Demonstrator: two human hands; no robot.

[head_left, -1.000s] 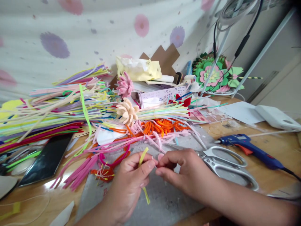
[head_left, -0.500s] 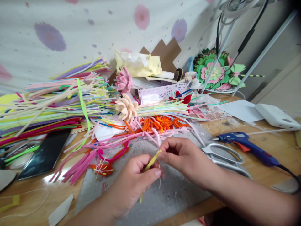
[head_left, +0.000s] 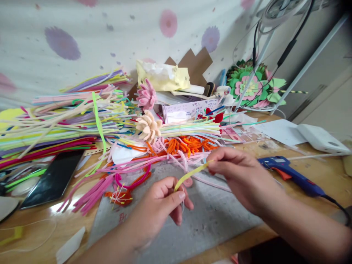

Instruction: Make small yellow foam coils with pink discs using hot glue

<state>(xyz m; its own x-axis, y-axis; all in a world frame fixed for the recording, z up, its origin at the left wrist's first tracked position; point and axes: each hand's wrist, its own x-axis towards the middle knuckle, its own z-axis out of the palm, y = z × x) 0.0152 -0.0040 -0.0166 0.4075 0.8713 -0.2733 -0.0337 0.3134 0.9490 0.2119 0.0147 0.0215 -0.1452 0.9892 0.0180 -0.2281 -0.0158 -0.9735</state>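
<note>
A thin yellow strip (head_left: pixel 191 175) spans the gap between my hands, slightly bowed, above the grey mat (head_left: pixel 203 227). My left hand (head_left: pixel 161 201) pinches its lower end between thumb and fingers. The fingertips of my right hand (head_left: pixel 233 170) grip the upper end. From the left fingers hangs a fine white thread (head_left: pixel 183 201); whether it joins the strip I cannot tell. Beyond the hands lie pink pipe cleaners (head_left: pixel 154 160) and a bundle of orange ones (head_left: pixel 189 145). A small orange piece with white, yellow-tipped stamens (head_left: pixel 119 196) rests left of my left hand.
A blue glue gun (head_left: pixel 293 176) lies to the right, its cable trailing off. Piles of coloured pipe cleaners (head_left: pixel 63 121) cover the left, beside a black phone (head_left: pixel 53 179). Pink (head_left: pixel 146 94) and cream (head_left: pixel 149 126) fuzzy flowers stand at the back.
My right hand has moved right and up, so a longer stretch of the yellow strip shows between the hands. The tail below my left hand is gone from sight. My right arm now covers the scissors.
</note>
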